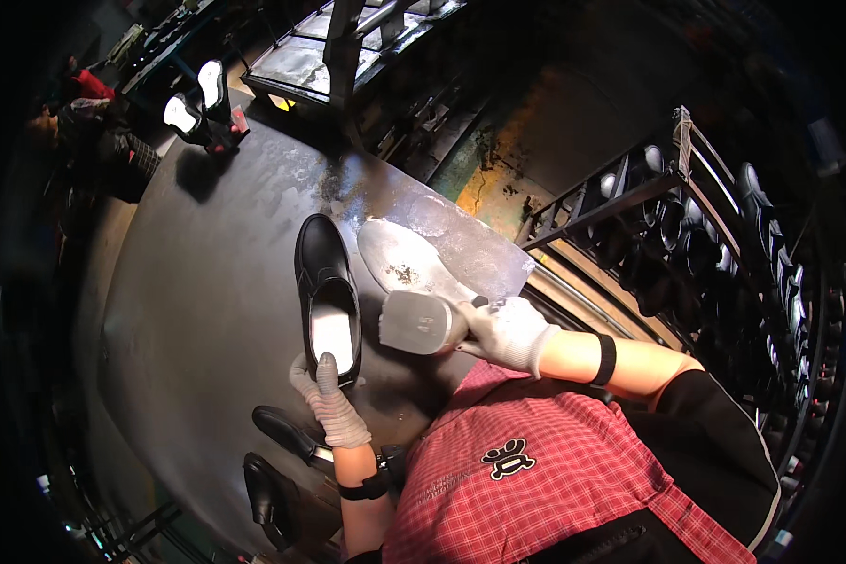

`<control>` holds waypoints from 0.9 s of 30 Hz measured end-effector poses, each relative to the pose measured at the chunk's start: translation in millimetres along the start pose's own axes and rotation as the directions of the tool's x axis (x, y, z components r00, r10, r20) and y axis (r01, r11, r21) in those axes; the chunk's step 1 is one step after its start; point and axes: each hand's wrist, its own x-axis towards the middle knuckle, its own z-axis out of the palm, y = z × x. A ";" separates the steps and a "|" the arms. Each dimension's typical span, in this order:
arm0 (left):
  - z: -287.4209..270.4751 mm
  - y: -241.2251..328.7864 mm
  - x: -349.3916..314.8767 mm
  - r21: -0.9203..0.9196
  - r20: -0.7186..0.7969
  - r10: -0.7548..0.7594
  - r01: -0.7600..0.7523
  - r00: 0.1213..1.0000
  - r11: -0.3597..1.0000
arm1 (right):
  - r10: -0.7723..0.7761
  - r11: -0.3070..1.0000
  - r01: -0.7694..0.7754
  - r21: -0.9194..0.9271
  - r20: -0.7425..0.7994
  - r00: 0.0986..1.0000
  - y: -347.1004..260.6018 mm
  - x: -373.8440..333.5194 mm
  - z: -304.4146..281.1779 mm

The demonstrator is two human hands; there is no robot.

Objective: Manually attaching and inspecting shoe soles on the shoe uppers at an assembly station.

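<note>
My left hand (334, 404), in a pale knit glove, grips a black slip-on shoe (321, 249) by the heel. Its thumb lies in the opening on the white insole, and the toe points away from me. To the right, my right hand (512, 334), gloved too, is closed on a second shoe (399, 254) near its heel. That shoe is turned so its pale sole and blocky grey heel face up. A dark patch marks the forepart of the sole. My right fingertips are partly hidden behind the heel.
Both shoes are over a dark metal table (197, 301). Two more black shoes (287, 432) (268, 498) sit by my left forearm. An upturned pair (197, 103) stands at the far left corner. A metal rack (649, 188) full of shoes is at the right. A person (89, 122) is at far left.
</note>
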 end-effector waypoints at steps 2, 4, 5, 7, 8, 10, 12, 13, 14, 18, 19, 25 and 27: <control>2.3 11.5 10.4 0.193 0.031 0.129 -0.133 0.991 0.972 | -0.136 0.981 0.145 -0.131 0.070 0.988 -25.7 40.1 -18.6; 5.6 28.2 20.5 0.281 0.065 0.149 -0.161 0.987 0.946 | -0.045 0.948 0.092 -0.304 0.158 0.986 -46.5 84.3 -19.3; 4.8 36.3 27.1 0.557 0.074 0.347 -0.327 0.935 0.763 | 0.014 0.917 0.086 -0.390 0.246 0.969 -56.3 103.9 -18.8; 24.6 60.4 31.4 0.764 0.200 0.530 -0.470 0.824 0.442 | 0.165 0.911 -0.046 -0.409 0.261 0.951 -64.9 139.7 -19.7; 43.4 76.4 33.2 0.803 0.267 0.500 -0.477 0.824 0.357 | 0.252 0.925 -0.174 -0.337 0.202 0.946 -64.0 155.7 -22.9; 82.4 103.9 44.0 0.852 0.385 0.436 -0.495 0.813 0.169 | 0.098 0.777 0.182 -0.602 0.402 0.910 -68.4 184.4 -46.4; 83.1 102.1 103.5 0.781 0.492 0.543 -0.620 0.681 0.071 | 0.137 0.807 0.087 -0.585 0.327 0.935 -85.8 203.3 -68.0; 101.9 116.7 118.8 0.745 0.550 0.487 -0.662 0.679 0.081 | 0.218 0.821 -0.002 -0.572 0.310 0.925 -63.8 230.6 -66.3; 119.3 116.1 145.1 0.657 0.659 0.491 -0.753 0.570 -0.008 | 0.303 0.826 -0.095 -0.556 0.294 0.906 -40.1 249.3 -60.7; 155.2 78.1 199.4 0.338 0.802 0.058 -0.532 0.594 0.776 | 0.218 0.950 -0.035 -0.309 0.583 0.783 -21.3 196.2 -66.4; 143.6 52.3 208.6 0.123 0.900 0.272 -0.795 0.342 0.594 | 0.162 0.971 -0.048 -0.232 0.502 0.849 -33.9 159.0 -68.4; 181.1 10.7 23.2 0.200 0.955 0.221 -0.980 0.198 0.012 | 0.387 0.913 -0.372 0.165 -0.068 0.920 38.1 -44.6 28.4; 176.1 -9.5 -4.5 0.233 0.919 0.336 -0.972 0.207 -0.037 | 0.431 0.876 -0.277 0.395 -0.383 0.817 60.1 -55.2 86.4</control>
